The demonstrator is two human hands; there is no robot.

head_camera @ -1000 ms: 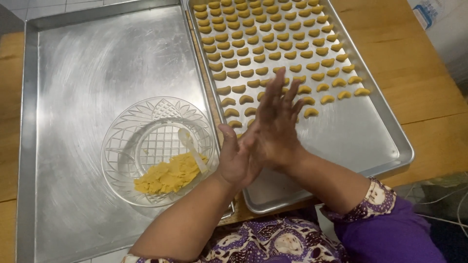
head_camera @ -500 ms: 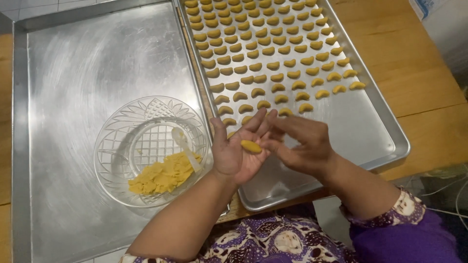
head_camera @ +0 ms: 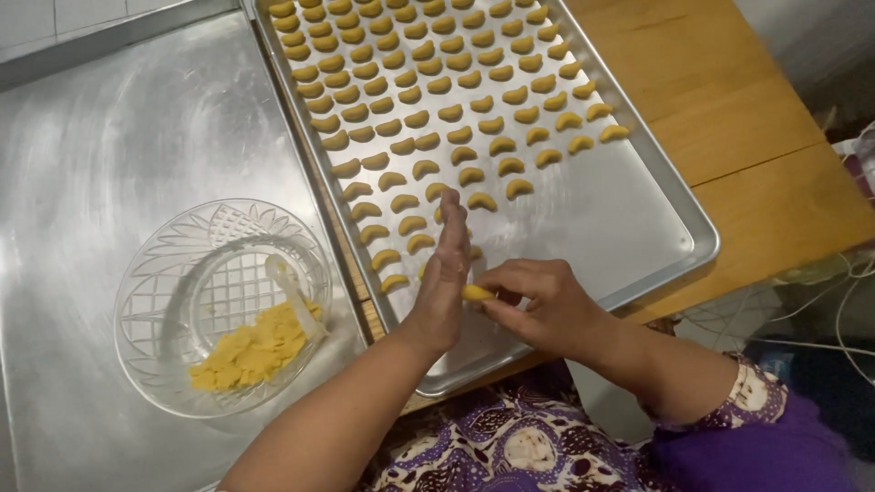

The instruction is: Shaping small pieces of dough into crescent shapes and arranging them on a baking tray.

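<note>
Right hand (head_camera: pixel 538 305) pinches dough piece (head_camera: pixel 477 293) against flat, open-fingered left hand (head_camera: pixel 444 273). Both over tray (head_camera: pixel 674 196) near its front edge; bare metal to the right.

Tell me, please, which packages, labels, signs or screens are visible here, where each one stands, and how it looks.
None can be made out: no package, label, sign or screen.
Only unmarked things show: a clear glass bowl of yellow dough, a metal baking tray of crescent pieces, a wooden table.
A pale object at the right edge is cut off; its kind cannot be told.
</note>
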